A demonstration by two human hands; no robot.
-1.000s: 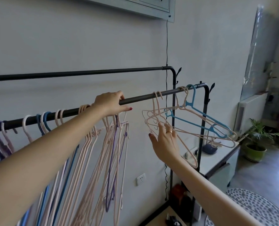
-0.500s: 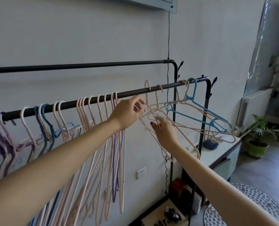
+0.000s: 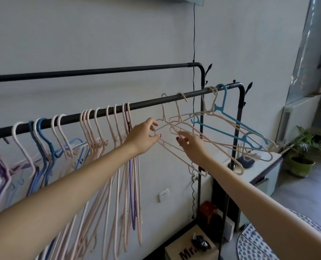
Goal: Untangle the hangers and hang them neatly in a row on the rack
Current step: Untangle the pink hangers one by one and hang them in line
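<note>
Okay, left end of the front rail: purple, white and blue hangers hook over it, bunched, bodies crossing. Next right, a row of pink hangers hangs straight down, mostly sorted, one purple among them.

Mid-frame, the left hand reaches in, thumb and fingers curled in a narrow pinch at the shoulder wire of the nearest tangled pink hanger. Looks like it grips the wire, though the thin wire blurs against the fingertips, so contact is likely, not certain.

Just right, the right hand sits under the same knot, fingers loosely spread, touching or nearly touching the crossed wires; it grips nothing that I can see.

Further right, more pink hangers and one blue hanger hook near the rail's far right bend, splayed out.

Key relation: the tangle lies right of and slightly beyond both hands, long axes slanting down toward the right. Left hand is nearer the hooks, right hand nearer the lower bars. Likely next: lift one hook free, slide it left.
</note>
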